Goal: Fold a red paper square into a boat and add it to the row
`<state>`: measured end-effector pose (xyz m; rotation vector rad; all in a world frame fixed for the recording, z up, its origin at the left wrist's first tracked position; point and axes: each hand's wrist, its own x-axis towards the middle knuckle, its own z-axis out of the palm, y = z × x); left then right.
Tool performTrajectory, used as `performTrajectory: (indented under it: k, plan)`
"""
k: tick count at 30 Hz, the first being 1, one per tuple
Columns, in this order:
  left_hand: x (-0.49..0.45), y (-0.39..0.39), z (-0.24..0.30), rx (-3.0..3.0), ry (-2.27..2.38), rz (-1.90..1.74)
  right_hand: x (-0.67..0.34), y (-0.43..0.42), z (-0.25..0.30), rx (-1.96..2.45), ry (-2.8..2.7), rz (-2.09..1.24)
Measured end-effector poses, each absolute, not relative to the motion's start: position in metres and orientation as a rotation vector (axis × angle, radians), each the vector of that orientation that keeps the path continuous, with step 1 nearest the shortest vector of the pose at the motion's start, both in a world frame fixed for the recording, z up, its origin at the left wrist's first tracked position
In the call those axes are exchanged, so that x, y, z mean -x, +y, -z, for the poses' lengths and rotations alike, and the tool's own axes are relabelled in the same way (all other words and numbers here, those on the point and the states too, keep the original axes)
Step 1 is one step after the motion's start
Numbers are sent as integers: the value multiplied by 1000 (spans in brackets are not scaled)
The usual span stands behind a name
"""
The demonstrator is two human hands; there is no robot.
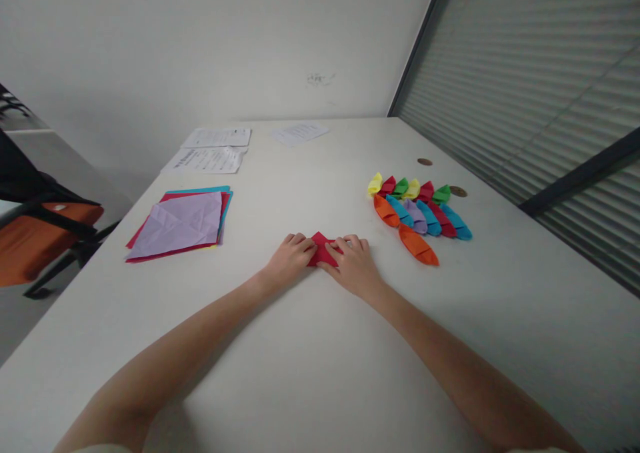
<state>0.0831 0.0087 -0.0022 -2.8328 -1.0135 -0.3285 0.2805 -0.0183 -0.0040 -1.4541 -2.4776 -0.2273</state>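
Observation:
A partly folded piece of red paper [320, 242] lies on the white table [310, 360], its pointed top facing away from me. My left hand [291, 258] grips its left side with curled fingers. On the paper's right side, my right hand [354, 262] presses with bent fingers and thumb. Both hands cover much of the paper, so its lower folds are partly hidden. To the right sit rows of folded paper pieces [417, 214] in yellow, red, green, orange, blue and purple. The closest of them is an orange folded piece [418, 245].
A stack of coloured paper sheets [180, 223], purple on top, lies at the left. Printed sheets [207, 160] rest at the far left, another printed sheet [301, 133] at the back. A wall closes off the far side, blinds [530, 86] the right. An orange chair [45, 240] stands left.

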Motion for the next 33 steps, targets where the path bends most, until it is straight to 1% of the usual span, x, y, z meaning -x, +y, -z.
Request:
performTrajectory:
  k: [6,11,16,24,30,33]
  plan:
    - [-78,13,15,2836,-1053,434,-284,-18,7,1414,-2480,175]
    - [-73,18,16,2763,-1209,611,-303,-7,9,1221,-2502,70]
    - [-69,17,9,2764,-1276,614,-319,2,12,1126,-2481,-51]
    - [-69,15,11,2810,-1269,579,-318,5,16,1056,-2469,-19]
    - [-67,18,13,2868,-1187,744,-325,10,18,1049,-2418,28]
    - [-64,21,11,2827,-1162,797,-330,14,19,1066,-2330,-35]
